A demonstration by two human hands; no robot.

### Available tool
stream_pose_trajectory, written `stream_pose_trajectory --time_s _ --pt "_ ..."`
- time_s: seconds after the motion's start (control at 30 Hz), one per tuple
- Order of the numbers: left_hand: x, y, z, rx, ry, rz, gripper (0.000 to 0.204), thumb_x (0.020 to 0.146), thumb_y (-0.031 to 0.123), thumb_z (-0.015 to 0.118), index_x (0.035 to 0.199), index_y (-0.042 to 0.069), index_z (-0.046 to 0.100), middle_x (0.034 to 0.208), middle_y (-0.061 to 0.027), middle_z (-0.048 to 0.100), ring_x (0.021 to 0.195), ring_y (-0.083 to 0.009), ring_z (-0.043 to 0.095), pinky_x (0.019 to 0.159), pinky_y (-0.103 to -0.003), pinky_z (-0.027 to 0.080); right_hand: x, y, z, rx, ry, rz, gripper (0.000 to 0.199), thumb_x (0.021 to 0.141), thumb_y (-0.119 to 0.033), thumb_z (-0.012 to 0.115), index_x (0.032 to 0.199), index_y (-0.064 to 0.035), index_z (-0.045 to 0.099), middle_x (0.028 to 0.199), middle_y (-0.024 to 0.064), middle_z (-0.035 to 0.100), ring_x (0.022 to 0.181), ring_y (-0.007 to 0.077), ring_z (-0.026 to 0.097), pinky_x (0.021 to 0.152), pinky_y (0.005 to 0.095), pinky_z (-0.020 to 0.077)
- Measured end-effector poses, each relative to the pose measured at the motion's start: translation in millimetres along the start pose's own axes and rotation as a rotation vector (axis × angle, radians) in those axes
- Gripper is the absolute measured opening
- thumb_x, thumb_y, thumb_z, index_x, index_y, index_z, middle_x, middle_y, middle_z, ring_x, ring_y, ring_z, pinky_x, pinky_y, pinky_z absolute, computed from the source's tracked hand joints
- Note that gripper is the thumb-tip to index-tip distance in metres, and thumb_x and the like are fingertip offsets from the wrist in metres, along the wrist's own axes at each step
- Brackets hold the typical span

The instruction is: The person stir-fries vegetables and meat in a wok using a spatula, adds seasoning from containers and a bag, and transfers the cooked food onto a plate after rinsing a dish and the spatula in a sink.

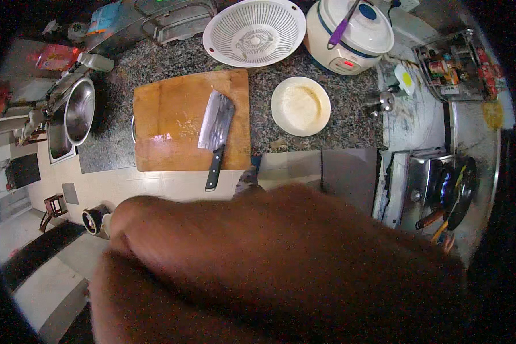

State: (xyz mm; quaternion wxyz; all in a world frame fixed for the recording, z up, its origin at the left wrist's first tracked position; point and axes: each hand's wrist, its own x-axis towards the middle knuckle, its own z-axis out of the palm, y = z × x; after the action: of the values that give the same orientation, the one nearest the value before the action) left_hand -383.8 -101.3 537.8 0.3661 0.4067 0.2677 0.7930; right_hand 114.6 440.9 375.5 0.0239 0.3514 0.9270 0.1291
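Steel cleaver with black handle (215,133) lies flat on wooden cutting board (178,123), handle overhanging near edge; board bare but for scraps. White plate (300,106) right of it, empty, smeared. Cutting looks finished. Blurred forearms fill near view; both hands hidden, grip unknowable.

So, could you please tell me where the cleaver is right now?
In the head view, the cleaver lies on the right part of the wooden cutting board, left of the white plate, its handle overhanging the counter edge.
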Motion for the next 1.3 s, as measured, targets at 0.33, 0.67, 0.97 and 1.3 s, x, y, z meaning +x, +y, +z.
stream_pose_trajectory --time_s 0.33,0.67,0.97,1.3 --pt "-19 41 65 -0.105 -0.152 0.039 0.033 0.088 0.014 0.046 0.115 -0.004 0.047 0.104 -0.0129 0.055 0.098 -0.0235 0.054 0.091 -0.034 0.041 -43 -50 -74 0.039 0.486 -0.012 0.03 0.09 -0.012 0.044 0.118 -0.0061 0.05 0.132 0.015 0.034 0.113 0.0297 0.044 0.082 0.0355 0.0454" --pt "-31 -36 43 -0.358 0.34 -0.218 0.034 0.089 0.015 0.043 0.115 -0.006 0.046 0.103 -0.0137 0.055 0.099 -0.0248 0.054 0.092 -0.036 0.04 -70 -158 -96 0.385 0.679 -0.008 0.023 0.088 -0.01 0.046 0.106 0.0005 0.055 0.116 0.0163 0.051 0.105 0.0286 0.05 0.087 0.0348 0.0404" --pt "-43 -95 -8 -0.385 0.758 -0.228 0.034 0.085 0.0 0.047 0.119 -0.001 0.044 0.121 -0.0173 0.048 0.112 -0.0292 0.049 0.096 -0.037 0.041 -50 -298 -104 0.825 0.546 -0.15 0.015 0.08 0.002 0.049 0.093 0.0014 0.058 0.099 0.0176 0.057 0.093 0.029 0.055 0.082 0.0364 0.0433" --pt "-51 -127 -73 -0.28 0.867 -0.392 0.019 0.084 0.011 0.055 0.1 -0.001 0.052 0.084 -0.0073 0.058 0.078 -0.0215 0.059 0.078 -0.037 0.05 -41 -349 -87 0.985 0.388 -0.046 0.017 0.074 0.003 0.052 0.089 -0.0019 0.058 0.095 0.0169 0.058 0.088 0.0308 0.057 0.076 0.0349 0.0458"
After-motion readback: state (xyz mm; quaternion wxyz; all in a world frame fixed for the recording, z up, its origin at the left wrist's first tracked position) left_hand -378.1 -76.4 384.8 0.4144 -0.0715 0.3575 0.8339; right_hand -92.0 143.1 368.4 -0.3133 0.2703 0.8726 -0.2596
